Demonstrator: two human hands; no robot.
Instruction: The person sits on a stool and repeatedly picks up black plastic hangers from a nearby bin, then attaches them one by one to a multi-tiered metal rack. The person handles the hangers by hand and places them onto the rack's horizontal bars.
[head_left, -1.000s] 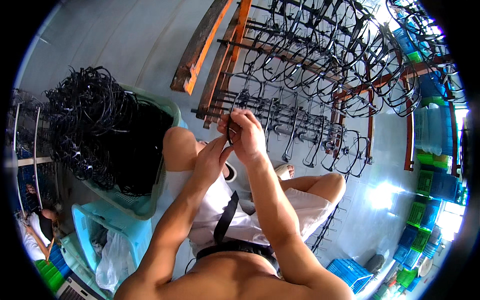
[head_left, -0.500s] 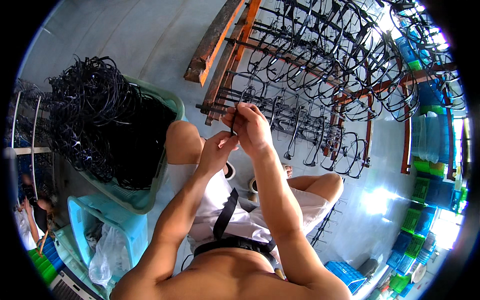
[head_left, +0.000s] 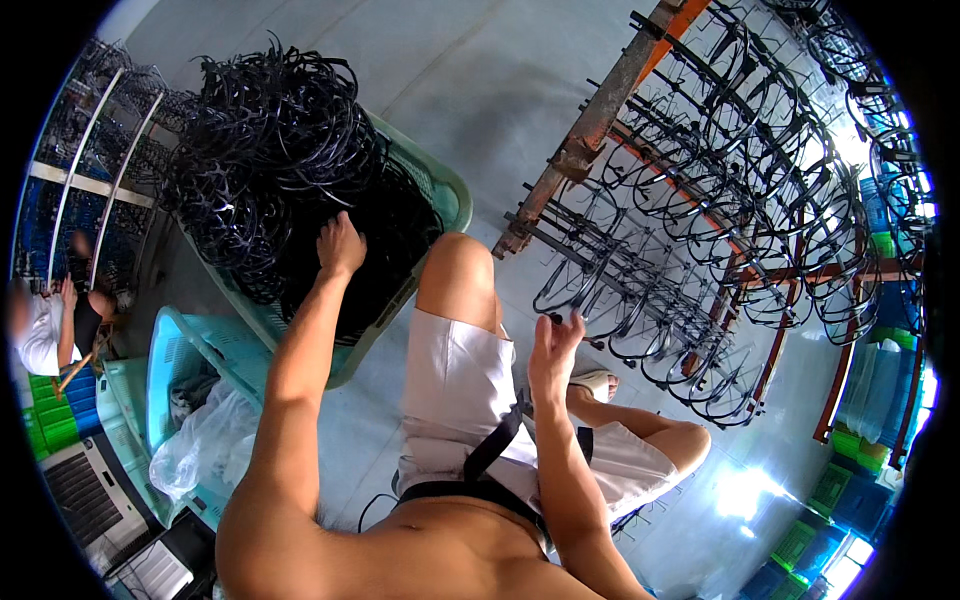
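Moved apart, the left hand (head_left: 341, 248) reaches tangled black loops (head_left: 275, 140), grip unclear; right hand (head_left: 554, 362), fingers parted, hovers near a rack (head_left: 600, 113).

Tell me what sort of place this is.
Probably a workshop or small factory floor: an orange-brown rack hung with rows of black hoop-like parts, a pale green plastic basket heaped with tangled black strips, and stacked blue and green crates.

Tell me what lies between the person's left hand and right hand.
In the head view, from left hand to right hand: black strands in the green basket, its rim, the bare left knee, then grey floor.
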